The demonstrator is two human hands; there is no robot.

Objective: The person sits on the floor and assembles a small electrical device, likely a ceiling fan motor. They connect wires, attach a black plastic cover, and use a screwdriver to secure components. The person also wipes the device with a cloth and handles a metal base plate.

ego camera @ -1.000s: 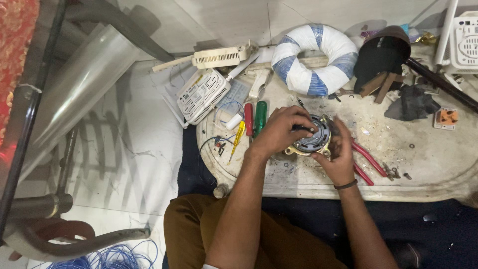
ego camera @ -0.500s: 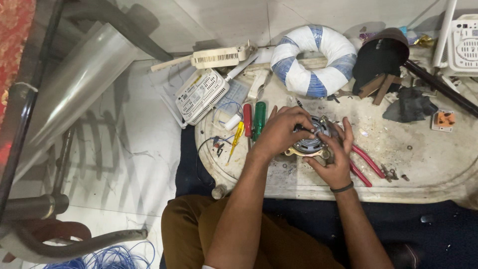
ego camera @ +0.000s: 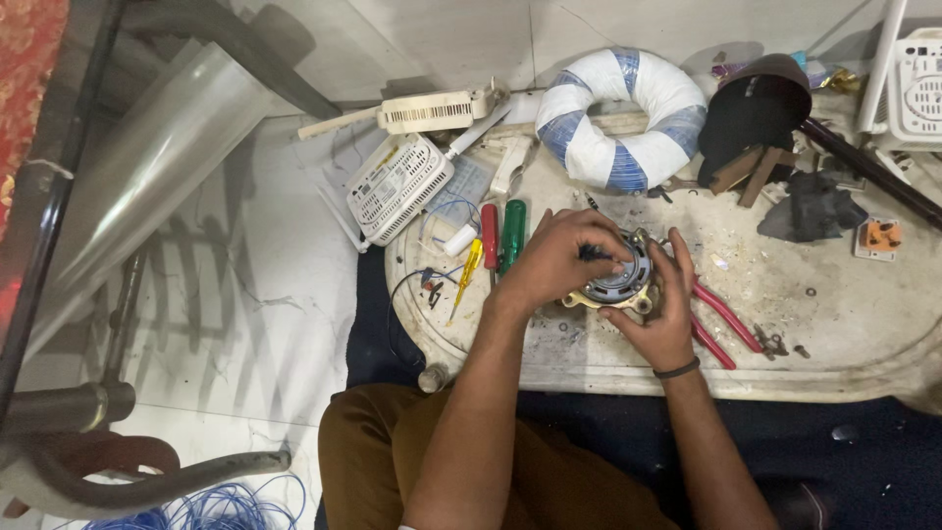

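A small round motor part (ego camera: 620,280) with a grey centre and a brass-coloured rim lies on a low white worktop (ego camera: 844,324). My left hand (ego camera: 557,257) rests on its upper left side, and a thin black tool shows between the fingers. My right hand (ego camera: 659,312) cups the part's lower right edge, thumb along its front. A dark band circles my right wrist. Much of the part is hidden under my fingers.
Red-handled pliers (ego camera: 724,319) lie just right of my right hand. Red, green and yellow screwdrivers (ego camera: 498,238) lie to the left. Behind are a blue-and-white wrapped ring (ego camera: 620,116), white vented boxes (ego camera: 397,186), a dark bowl-shaped object (ego camera: 754,103). Blue wire coils (ego camera: 211,505) sit on the floor.
Both hands have shifted slightly around the motor part; my right hand has turned so the wrist band sits lower. The part stays in the same place.
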